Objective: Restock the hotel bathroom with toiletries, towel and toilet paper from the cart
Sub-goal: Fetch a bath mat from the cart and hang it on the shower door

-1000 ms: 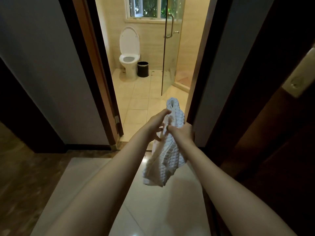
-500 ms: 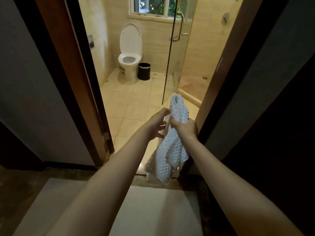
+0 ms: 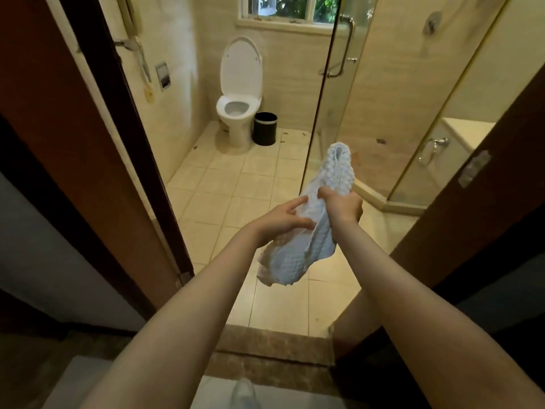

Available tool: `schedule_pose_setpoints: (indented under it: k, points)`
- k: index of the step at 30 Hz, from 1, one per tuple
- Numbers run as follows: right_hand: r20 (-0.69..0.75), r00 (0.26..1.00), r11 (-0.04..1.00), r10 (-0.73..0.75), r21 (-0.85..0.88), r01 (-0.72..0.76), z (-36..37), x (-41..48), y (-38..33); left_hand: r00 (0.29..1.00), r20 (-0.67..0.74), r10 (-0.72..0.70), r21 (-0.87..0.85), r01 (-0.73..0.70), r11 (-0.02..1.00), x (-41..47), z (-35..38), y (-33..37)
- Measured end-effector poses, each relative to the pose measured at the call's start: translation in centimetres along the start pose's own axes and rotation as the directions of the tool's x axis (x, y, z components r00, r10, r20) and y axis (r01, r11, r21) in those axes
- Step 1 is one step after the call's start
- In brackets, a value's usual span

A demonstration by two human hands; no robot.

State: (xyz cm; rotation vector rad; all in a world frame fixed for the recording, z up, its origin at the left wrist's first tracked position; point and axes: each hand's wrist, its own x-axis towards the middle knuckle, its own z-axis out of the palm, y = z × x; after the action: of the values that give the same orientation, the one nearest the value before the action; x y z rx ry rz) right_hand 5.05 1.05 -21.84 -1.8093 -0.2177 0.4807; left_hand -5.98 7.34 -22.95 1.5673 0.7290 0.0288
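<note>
The towel (image 3: 298, 255) is clenched in the grip of the right hand (image 3: 342, 206) — the left hand (image 3: 280, 221) is laid straight-fingered beside it. Below the grip, the slack tail may be dropped if the clench loosens.

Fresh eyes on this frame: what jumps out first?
A white waffle towel hangs mid-frame in the doorway. The right hand grips its middle and the left hand touches it from the side. Behind, at the far wall, stands a white toilet with its lid up, a black bin just right of it, and a glass shower door further right.
</note>
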Motion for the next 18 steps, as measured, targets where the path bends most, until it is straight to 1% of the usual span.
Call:
schedule_pose_setpoints:
  k: [2,4,6,10,13,15,18]
  points:
    - [-0.01,0.999,0.999,0.048,0.024,-0.048,1.7,2.4,-1.5,0.999,0.04,-0.004,0.063,0.002,0.998,2.4,-2.5,0.4]
    - [-0.045,0.996,0.995,0.072,0.079,-0.068,3.6,5.4,-3.0,0.998,0.064,0.026,0.222,-0.04,0.974,5.4,-4.9,1.5]
    - [-0.081,0.993,0.992,0.09,0.095,-0.082,5.2,7.8,-4.3,0.998,0.053,0.04,0.321,-0.055,0.946,8.1,-6.5,2.0]
    - [-0.096,0.986,0.981,0.138,0.15,-0.123,7.8,12.1,-6.2,0.992,-0.045,0.121,0.46,-0.087,0.884,12.5,-7.9,3.6]
    - [-0.087,0.981,0.972,0.174,0.173,-0.157,9.6,15.3,-7.2,0.98,-0.143,0.138,0.565,-0.034,0.825,16.3,-9.1,4.5]
    - [-0.088,0.979,0.97,0.185,0.176,-0.167,10.9,17.9,-7.9,0.975,-0.172,0.143,0.634,-0.002,0.774,18.9,-10.0,5.3]
    - [-0.041,0.982,0.967,0.184,0.184,-0.174,13.0,22.3,-8.9,0.953,-0.239,0.187,0.696,0.034,0.717,22.6,-11.8,6.9]
